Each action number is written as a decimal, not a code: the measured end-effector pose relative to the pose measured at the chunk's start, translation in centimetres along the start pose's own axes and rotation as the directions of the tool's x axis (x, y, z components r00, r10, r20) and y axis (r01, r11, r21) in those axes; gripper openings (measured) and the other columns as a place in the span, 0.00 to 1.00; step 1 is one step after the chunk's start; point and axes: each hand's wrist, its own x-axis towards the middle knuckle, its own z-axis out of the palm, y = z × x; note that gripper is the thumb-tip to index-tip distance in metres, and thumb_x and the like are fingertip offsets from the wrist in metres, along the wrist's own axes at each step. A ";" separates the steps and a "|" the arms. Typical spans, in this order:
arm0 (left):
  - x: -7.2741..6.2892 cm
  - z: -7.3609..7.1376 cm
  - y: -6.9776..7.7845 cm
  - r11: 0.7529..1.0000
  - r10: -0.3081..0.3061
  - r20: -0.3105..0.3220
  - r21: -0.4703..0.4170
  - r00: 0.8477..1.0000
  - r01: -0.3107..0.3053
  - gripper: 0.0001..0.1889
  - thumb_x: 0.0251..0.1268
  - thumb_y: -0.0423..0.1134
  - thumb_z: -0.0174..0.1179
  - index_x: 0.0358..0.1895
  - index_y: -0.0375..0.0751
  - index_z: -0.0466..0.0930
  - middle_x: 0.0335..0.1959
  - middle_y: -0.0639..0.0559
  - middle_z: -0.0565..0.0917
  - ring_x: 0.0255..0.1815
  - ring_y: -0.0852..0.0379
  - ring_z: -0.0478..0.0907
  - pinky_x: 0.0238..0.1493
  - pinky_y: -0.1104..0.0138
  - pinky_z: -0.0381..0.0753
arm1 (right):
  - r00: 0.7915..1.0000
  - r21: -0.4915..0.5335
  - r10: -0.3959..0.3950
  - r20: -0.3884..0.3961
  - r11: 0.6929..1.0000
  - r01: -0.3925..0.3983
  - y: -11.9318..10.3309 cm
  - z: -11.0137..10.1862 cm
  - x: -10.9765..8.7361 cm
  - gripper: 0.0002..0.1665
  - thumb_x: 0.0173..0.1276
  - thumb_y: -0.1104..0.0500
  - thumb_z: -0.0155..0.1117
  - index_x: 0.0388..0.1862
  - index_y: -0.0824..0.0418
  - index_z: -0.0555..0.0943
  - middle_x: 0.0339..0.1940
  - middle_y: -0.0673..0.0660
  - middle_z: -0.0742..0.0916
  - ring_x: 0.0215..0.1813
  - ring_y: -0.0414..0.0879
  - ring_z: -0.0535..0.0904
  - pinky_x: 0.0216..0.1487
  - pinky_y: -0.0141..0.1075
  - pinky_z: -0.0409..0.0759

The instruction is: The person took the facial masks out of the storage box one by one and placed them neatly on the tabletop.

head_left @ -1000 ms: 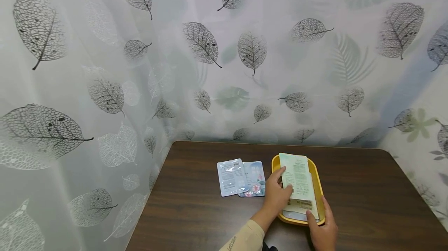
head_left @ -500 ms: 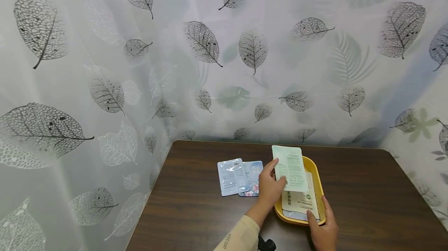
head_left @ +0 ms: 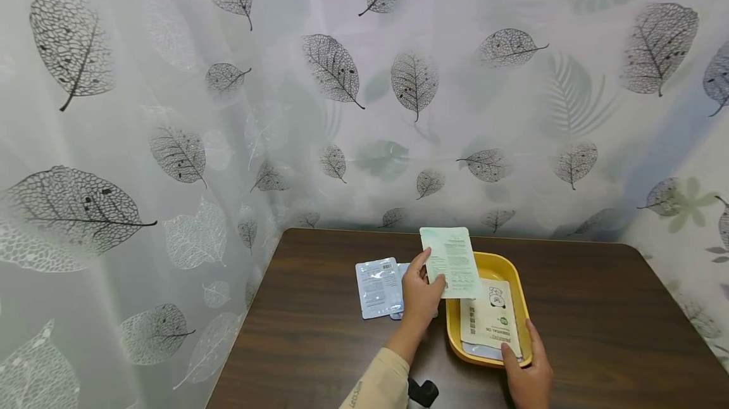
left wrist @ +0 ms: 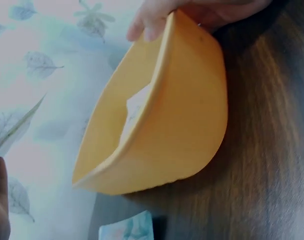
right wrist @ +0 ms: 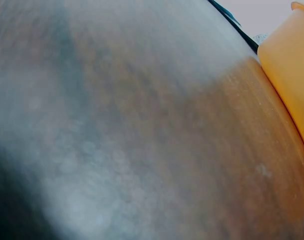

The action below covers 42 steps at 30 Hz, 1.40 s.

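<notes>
My left hand point(head_left: 420, 295) pinches a light green sheet mask packet point(head_left: 454, 263) between thumb and fingers, raised over the left rim of a yellow plastic bin point(head_left: 515, 276). With thumb inside and fingers outside, my right hand point(head_left: 529, 374) grips the bin's near right edge. Inside the bin lies a cream packet point(head_left: 488, 320) with a panda print, and a bluish packet point(head_left: 481, 351) shows under it. In the left wrist view the held packet point(left wrist: 19, 125) appears edge-on at the far left. The right wrist view shows only the bin's side point(right wrist: 289, 70) and blurred surfaces.
Left of the bin, a pale blue packet point(head_left: 378, 289) overlaps another blue packet point(head_left: 397, 316), which the left hand partly covers. The dark wooden table point(head_left: 307, 346) meets a leaf-patterned curtain point(head_left: 353, 194) behind. A black device point(head_left: 423, 391) sits at the left wrist.
My left hand has lifted the green packet out of the bin and carried it to the left, uncovering the cream packet. The right hand stays on the bin's edge.
</notes>
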 end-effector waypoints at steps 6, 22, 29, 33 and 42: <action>0.8 -1.5 0.0 1.000 0.009 -0.030 0.019 1.000 -0.008 0.33 0.59 0.22 0.58 0.71 0.37 0.72 0.64 0.42 0.79 0.55 0.54 0.85 0.42 0.72 0.86 | 1.000 -0.012 0.008 0.002 1.000 -0.008 0.1 0.0 0.1 0.45 0.69 0.55 0.68 0.82 0.42 0.61 0.78 0.64 0.72 0.75 0.45 0.66 0.57 0.06 0.51; 1.8 -5.6 -0.7 0.999 -0.002 -0.151 0.047 0.989 0.009 0.32 0.58 0.23 0.60 0.70 0.34 0.74 0.49 0.34 0.87 0.37 0.58 0.84 0.29 0.74 0.83 | 1.000 -0.022 -0.002 0.009 1.000 0.002 0.1 -0.1 0.1 0.45 0.70 0.55 0.67 0.83 0.43 0.59 0.78 0.65 0.71 0.75 0.59 0.66 0.61 0.08 0.50; 2.4 -7.4 0.0 1.000 0.021 -0.197 0.015 0.980 -0.018 0.33 0.58 0.22 0.59 0.71 0.30 0.71 0.54 0.30 0.85 0.44 0.47 0.86 0.30 0.75 0.82 | 0.999 -0.023 0.031 0.032 0.999 -0.030 -0.1 -0.2 0.1 0.46 0.71 0.54 0.66 0.83 0.44 0.58 0.80 0.64 0.69 0.76 0.61 0.65 0.63 0.10 0.49; 2.7 -8.4 0.1 0.999 0.035 -0.231 -0.004 0.972 -0.037 0.33 0.57 0.19 0.57 0.70 0.27 0.70 0.57 0.27 0.83 0.52 0.38 0.85 0.33 0.76 0.83 | 0.999 -0.021 0.035 0.035 0.999 -0.034 -0.2 -0.2 0.2 0.46 0.71 0.54 0.66 0.83 0.44 0.58 0.80 0.63 0.68 0.77 0.60 0.65 0.63 0.09 0.49; 2.7 -10.5 1.4 1.000 0.014 -0.303 -0.005 0.953 -0.016 0.31 0.56 0.17 0.57 0.68 0.21 0.70 0.54 0.22 0.82 0.46 0.37 0.84 0.31 0.76 0.83 | 0.998 -0.017 0.040 0.051 0.999 -0.039 -0.2 -0.3 0.3 0.47 0.71 0.53 0.67 0.84 0.44 0.56 0.81 0.62 0.67 0.77 0.59 0.64 0.60 0.07 0.49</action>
